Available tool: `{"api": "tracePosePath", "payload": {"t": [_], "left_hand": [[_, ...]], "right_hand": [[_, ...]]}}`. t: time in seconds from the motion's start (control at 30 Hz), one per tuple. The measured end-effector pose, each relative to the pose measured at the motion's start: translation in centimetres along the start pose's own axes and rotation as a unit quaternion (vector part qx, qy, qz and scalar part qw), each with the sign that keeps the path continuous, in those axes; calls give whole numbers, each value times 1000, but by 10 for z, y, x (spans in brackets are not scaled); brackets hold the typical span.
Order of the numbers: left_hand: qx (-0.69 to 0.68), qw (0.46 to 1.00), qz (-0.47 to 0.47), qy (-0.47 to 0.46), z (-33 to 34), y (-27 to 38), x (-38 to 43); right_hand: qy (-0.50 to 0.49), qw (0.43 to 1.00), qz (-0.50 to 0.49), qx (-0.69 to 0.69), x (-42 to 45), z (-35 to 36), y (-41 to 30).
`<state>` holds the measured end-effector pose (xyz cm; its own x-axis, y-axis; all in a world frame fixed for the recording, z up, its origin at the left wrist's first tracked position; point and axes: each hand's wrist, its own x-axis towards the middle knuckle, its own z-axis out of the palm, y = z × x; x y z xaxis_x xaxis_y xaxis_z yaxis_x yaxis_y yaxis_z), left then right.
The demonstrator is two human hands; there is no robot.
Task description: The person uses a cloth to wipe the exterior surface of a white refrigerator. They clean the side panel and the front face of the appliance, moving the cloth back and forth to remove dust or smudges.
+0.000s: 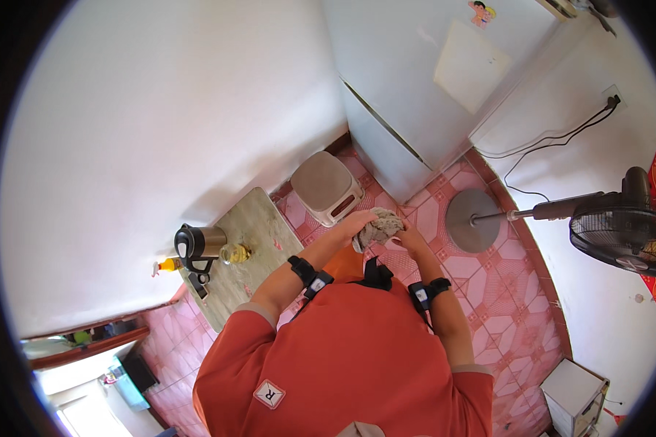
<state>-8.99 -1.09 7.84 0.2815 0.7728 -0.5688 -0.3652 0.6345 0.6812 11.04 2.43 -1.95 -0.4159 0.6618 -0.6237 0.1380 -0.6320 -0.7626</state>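
A crumpled grey-beige cloth (380,228) is bunched up in front of my body, held between both hands. My left hand (355,225) grips its left side. On the opposite side, my right hand (410,239) has its fingers around the cloth's edge. Beyond the cloth, just past my left hand, stands a plastic stool (323,181) with a brown-grey top. To the left is a table (262,218) with a grey-green top. It carries a steel and black thermos jug (210,242), a glass jar (234,253) with yellowish contents and a dark phone-like object (198,285).
A pale refrigerator (399,93) stands beyond the stool. At the right is a black pedestal fan (618,229) on a round base (473,221), near a power cord (552,143). A yellow spray bottle (168,265) shows behind the table. A white cabinet (574,390) sits at lower right.
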Motion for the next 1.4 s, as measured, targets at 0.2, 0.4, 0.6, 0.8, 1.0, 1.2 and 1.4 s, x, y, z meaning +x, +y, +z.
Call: {"api": "tracePosePath", "payload": {"t": [0.2,0.4,0.6,0.8,1.0,1.2,1.4], "left_hand": [[-88,992,-26,92,-52,34,-4],[-150,983,-7,104,-150,41,13],[-167,972,64,150,-216,67,20],[-183,962,73,187,-262,70,10],[-219,945,32,240,-257,98,6],[-256,946,-8,201,-256,115,7],[-211,958,15,191,-254,113,32]], "right_hand": [[-94,993,72,-29,22,15,-68],[-75,990,11,123,111,69,-110],[94,980,-118,-134,209,136,-141],[48,996,-71,13,298,162,-166],[106,949,-5,298,369,195,-240],[89,755,-28,649,408,165,-237],[110,713,-66,690,346,125,-202]]}}
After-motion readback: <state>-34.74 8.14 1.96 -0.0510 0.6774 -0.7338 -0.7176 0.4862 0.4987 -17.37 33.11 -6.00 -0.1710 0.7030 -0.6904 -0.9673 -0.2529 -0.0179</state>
